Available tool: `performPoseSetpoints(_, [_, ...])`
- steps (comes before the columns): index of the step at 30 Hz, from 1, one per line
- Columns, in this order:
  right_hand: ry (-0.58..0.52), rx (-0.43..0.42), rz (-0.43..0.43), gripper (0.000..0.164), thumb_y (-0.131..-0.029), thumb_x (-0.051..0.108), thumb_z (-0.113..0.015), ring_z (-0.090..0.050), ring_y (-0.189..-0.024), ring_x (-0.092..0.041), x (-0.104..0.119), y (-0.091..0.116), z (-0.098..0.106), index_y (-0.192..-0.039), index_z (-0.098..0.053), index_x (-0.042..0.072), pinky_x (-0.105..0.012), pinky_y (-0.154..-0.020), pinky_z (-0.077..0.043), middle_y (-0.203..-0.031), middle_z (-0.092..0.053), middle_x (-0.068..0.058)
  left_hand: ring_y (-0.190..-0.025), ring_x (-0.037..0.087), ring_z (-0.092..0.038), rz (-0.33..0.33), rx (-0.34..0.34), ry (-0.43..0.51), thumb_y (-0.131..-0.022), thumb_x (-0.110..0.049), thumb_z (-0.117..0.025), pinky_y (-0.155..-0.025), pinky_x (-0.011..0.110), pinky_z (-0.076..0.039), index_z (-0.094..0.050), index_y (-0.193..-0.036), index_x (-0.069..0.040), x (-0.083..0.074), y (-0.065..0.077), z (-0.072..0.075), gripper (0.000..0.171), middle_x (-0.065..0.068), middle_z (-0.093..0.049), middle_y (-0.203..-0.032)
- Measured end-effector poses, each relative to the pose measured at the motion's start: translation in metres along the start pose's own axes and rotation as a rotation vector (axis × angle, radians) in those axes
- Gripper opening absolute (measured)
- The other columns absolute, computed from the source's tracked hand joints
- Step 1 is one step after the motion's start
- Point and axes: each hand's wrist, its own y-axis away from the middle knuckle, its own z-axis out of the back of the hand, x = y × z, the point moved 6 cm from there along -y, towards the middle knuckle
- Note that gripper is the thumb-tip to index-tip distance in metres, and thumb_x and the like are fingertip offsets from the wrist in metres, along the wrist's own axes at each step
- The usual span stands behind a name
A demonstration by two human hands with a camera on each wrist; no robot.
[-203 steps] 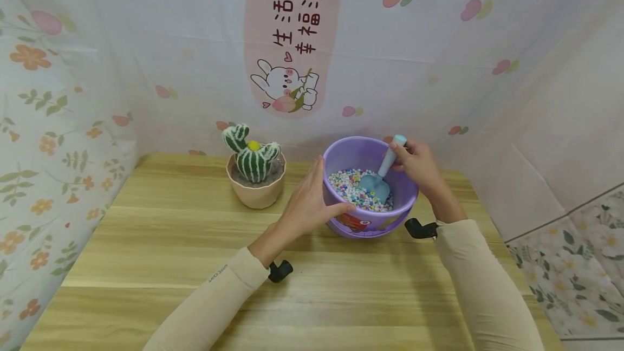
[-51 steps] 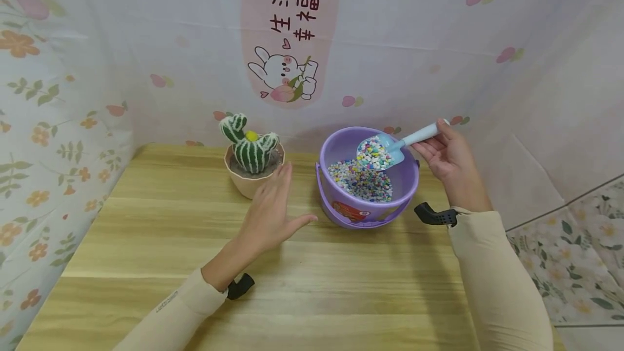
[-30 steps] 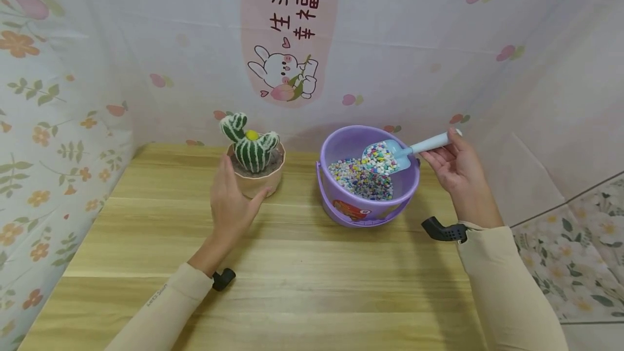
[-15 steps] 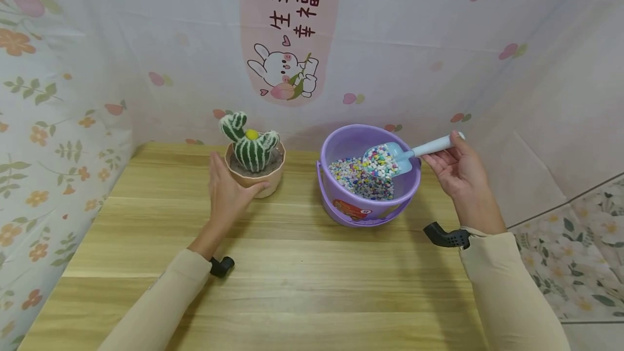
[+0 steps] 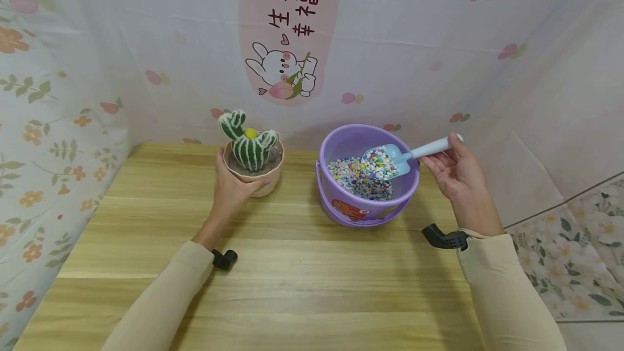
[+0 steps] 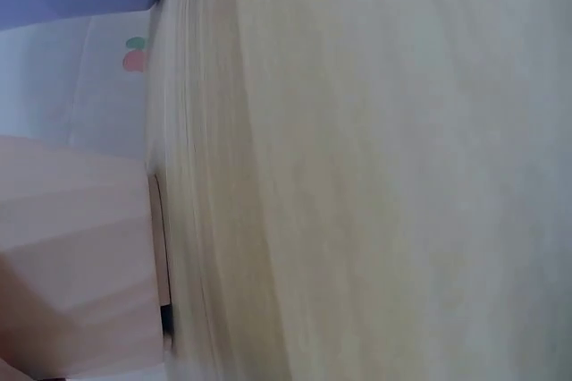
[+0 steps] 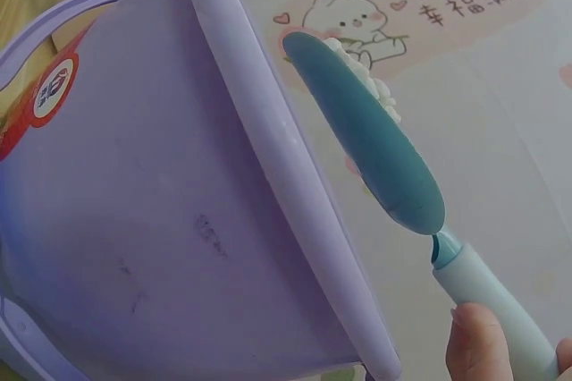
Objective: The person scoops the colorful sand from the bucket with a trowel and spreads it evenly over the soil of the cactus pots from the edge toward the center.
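Observation:
My right hand (image 5: pixel 465 180) pinches the handle of a light blue toy shovel (image 5: pixel 402 161), its scoop heaped with small multicoloured pebbles (image 5: pixel 379 163). In the right wrist view the shovel (image 7: pixel 371 135) shows side on above the rim of the purple bucket (image 7: pixel 134 193). More pebbles (image 5: pixel 353 175) lie inside the bucket (image 5: pixel 361 215). At the left, my left hand (image 5: pixel 231 186) grips a peach-coloured flowerpot (image 5: pixel 268 184), thumb across its front and fingers along its left side. A knitted cactus (image 5: pixel 251 150) with a yellow ball stands in its grey filling. The left wrist view shows the pot (image 6: pixel 71 256) close up.
Both containers stand on a wood-grain table (image 5: pixel 302 286) near its back edge, the pot left of the bucket. Behind them hangs a printed white cloth (image 5: pixel 190 69). A floral cloth (image 5: pixel 49 177) closes off the left side, and a pale wall (image 5: pixel 551 123) the right.
The shovel has come up out of the bucket's pebbles with a load. My left hand has left the bucket, moved left and taken hold of the flowerpot. The right hand has shifted outward.

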Motion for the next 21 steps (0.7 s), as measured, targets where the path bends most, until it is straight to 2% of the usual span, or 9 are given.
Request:
performPoseSetpoints(9, [0.021, -0.002, 0.009, 0.036, -0.086, 0.013, -0.074, -0.066, -0.104, -0.037, -0.002, 0.001, -0.002, -0.118, -0.058, 0.009, -0.043, -0.106, -0.033, -0.103, -0.065, -0.02, -0.14, 0.025, -0.031, 0.014, 0.006, -0.006, -0.058, -0.036, -0.095, -0.114, 0.048, -0.027, -0.013, -0.153, -0.014, -0.001, 0.003, 0.004, 0.127, 0.01, -0.028, -0.153])
performPoseSetpoints(16, [0.026, 0.004, 0.0, 0.031, -0.088, 0.015, -0.072, -0.067, -0.098, -0.039, -0.006, 0.003, -0.005, -0.114, -0.058, 0.007, -0.043, -0.102, -0.035, -0.096, -0.066, -0.022, -0.14, 0.027, -0.03, 0.017, 0.077, 0.011, -0.06, -0.037, -0.094, -0.114, 0.052, -0.027, -0.01, -0.154, -0.018, -0.001, 0.008, 0.008, 0.127, 0.01, -0.026, -0.154])
performPoseSetpoints(21, [0.041, 0.009, 0.012, 0.033, -0.087, 0.015, -0.073, -0.068, -0.097, -0.038, -0.009, 0.007, -0.006, -0.115, -0.058, 0.007, -0.043, -0.099, -0.039, -0.095, -0.066, -0.021, -0.14, 0.026, -0.03, -0.005, 0.131, 0.033, -0.06, -0.027, -0.095, -0.114, 0.05, -0.027, -0.012, -0.153, -0.017, 0.0, 0.012, 0.011, 0.125, 0.009, -0.027, -0.153])
